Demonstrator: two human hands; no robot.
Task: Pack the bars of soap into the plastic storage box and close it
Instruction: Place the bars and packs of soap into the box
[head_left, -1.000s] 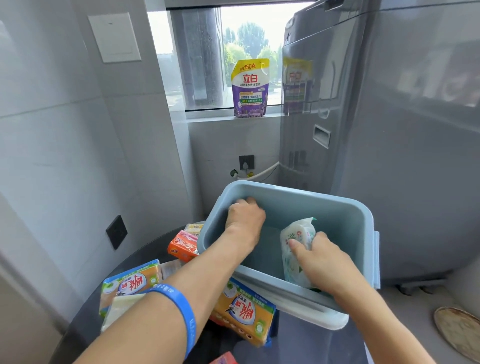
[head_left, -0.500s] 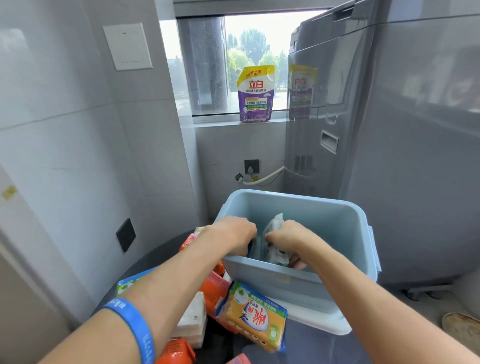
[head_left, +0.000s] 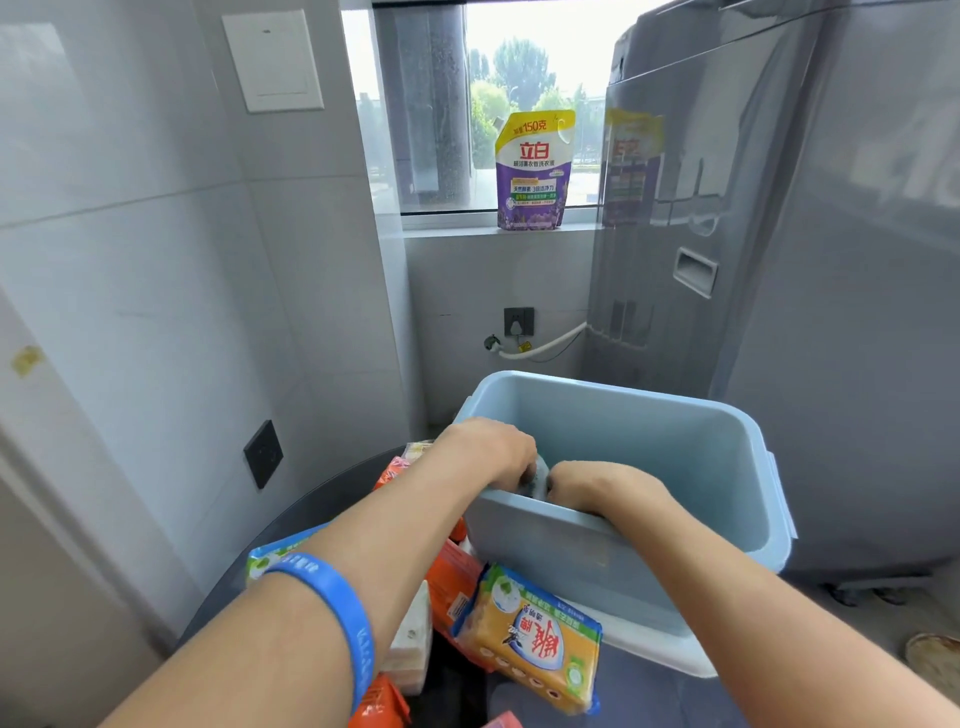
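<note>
From the head camera, both hands reach down over the near wall of the light blue plastic storage box (head_left: 675, 467), which stands open on the dark round table (head_left: 322, 509) beside a grey washing machine (head_left: 831, 312). The left hand (head_left: 488, 449) has its fingers curled downward inside the near left corner, and the right hand (head_left: 597, 486) is just beside it with its fingers also curled below the rim; between them a sliver of a pale wrapped soap packet (head_left: 540, 475) shows, and both hands seem to be holding it, though the near wall hides the fingertips and the grip cannot be confirmed. Unpacked bars are on the table in front of the box: a yellow bar of soap in a green-edged wrapper (head_left: 530, 639) touching the box's near wall, orange-wrapped bars (head_left: 452, 577) under the left forearm, and a plain white bar (head_left: 413, 639). A white lid-like panel (head_left: 649, 644) appears to lie under the box. The likely trouble is that the packet gets wedged on end in the corner, wasting room for the remaining bars, or that a forearm pressing the near wall tips the box or sweeps the yellow bar off the table's edge.
</note>
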